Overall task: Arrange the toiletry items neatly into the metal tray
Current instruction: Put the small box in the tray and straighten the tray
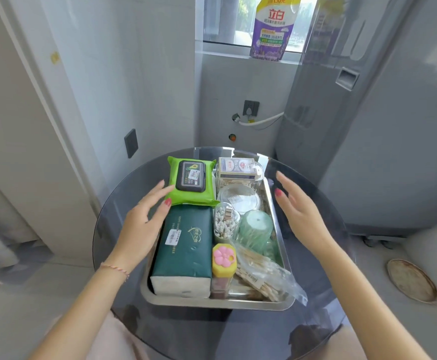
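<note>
A metal tray (220, 302) sits on a round dark glass table (124, 224). Inside it lie a dark green tissue pack (186, 245), a bright green wet-wipe pack (190, 181), a clear box of sticks (238, 170), a round clear case (240, 198), a cotton-swab jar (225, 224), a green cup (255, 228) lying down, a yellow container with a pink flower lid (224, 259) and a plastic bag of swabs (261, 274). My left hand (144, 224) hovers open at the tray's left side, fingertips by the wipe pack. My right hand (295, 209) is open just right of the tray, holding nothing.
A grey washing machine (368, 152) stands to the right of the table. A purple detergent pouch (273, 29) leans on the window sill behind. White wall and door panels are on the left. A round floor drain cover (409, 279) lies at the lower right.
</note>
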